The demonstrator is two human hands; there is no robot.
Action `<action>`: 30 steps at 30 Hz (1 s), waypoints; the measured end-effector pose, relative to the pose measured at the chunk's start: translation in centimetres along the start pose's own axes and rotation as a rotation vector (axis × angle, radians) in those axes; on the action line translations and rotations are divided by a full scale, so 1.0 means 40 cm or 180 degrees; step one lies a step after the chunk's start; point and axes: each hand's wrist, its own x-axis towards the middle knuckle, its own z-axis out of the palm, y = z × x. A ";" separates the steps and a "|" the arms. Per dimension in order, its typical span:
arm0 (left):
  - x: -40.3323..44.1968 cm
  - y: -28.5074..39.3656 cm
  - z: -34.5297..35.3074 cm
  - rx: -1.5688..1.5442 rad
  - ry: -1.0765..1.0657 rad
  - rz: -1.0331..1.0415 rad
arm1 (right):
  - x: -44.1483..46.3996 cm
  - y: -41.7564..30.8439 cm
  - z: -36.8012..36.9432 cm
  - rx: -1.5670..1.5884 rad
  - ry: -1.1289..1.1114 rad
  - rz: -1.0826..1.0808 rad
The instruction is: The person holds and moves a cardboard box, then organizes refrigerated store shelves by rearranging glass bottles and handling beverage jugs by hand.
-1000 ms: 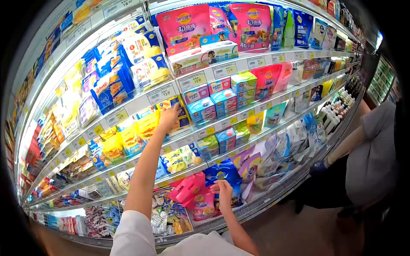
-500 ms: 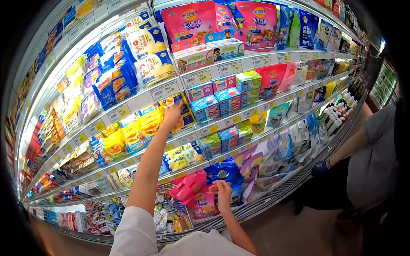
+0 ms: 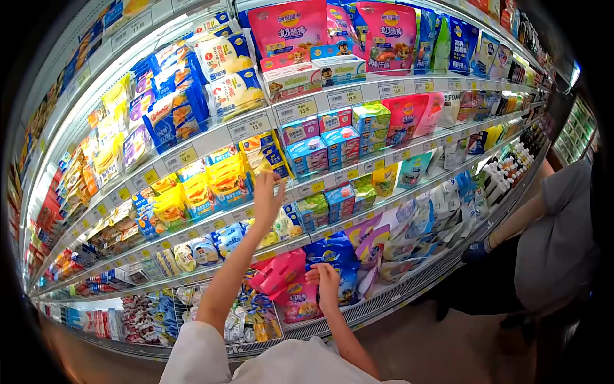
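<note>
My left hand (image 3: 267, 195) is raised in front of the shelf, its fingers apart and nothing visible between them. Just behind its fingertips stand blue-and-yellow packs (image 3: 261, 144), with yellow bread-picture packs (image 3: 229, 179) to the left. Lower down, my right hand (image 3: 325, 285) hovers with loosely bent, parted fingers and holds nothing that I can see. It is in front of a large blue bag (image 3: 336, 251) and beside a pink bag (image 3: 300, 299).
Small boxes (image 3: 342, 146) and pink pouches (image 3: 288, 29) fill nearby shelves. Loose small packets (image 3: 259, 313) lie in a wire bin below. At the right, another person in a grey top (image 3: 556, 237) is close to the shelves, one arm lowered.
My left hand has come away from the blue-and-yellow packs and dropped lower, its fingers spreading. My right hand has shifted slightly left and up.
</note>
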 end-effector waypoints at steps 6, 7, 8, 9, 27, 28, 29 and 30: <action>-0.509 0.260 -0.057 -0.3144 -0.0838 -0.3416 | -0.024 0.002 0.037 0.0763 -0.0949 0.0362; -0.549 0.306 -0.081 -0.3408 -0.0622 -0.4124 | -0.039 0.027 0.028 0.0655 -0.1477 0.0636; -0.555 0.320 -0.108 -0.3537 -0.0620 -0.4287 | -0.068 0.044 0.020 0.0707 -0.1605 0.1087; -0.569 0.307 -0.121 -0.3872 -0.0670 -0.4468 | -0.090 0.054 0.014 0.0748 -0.1733 0.1537; -0.632 0.265 -0.274 -0.3932 -0.0804 -0.4926 | -0.242 0.116 0.111 0.0866 -0.1854 0.1934; -0.640 0.254 -0.289 -0.4205 -0.0921 -0.4699 | -0.250 0.102 0.119 0.0694 -0.1825 0.2098; -0.647 0.246 -0.297 -0.4499 -0.1050 -0.4465 | -0.248 0.132 0.126 0.0682 -0.1639 0.1908; -0.645 0.253 -0.306 -0.4304 -0.1025 -0.4521 | -0.256 0.140 0.134 0.0653 -0.1431 0.1712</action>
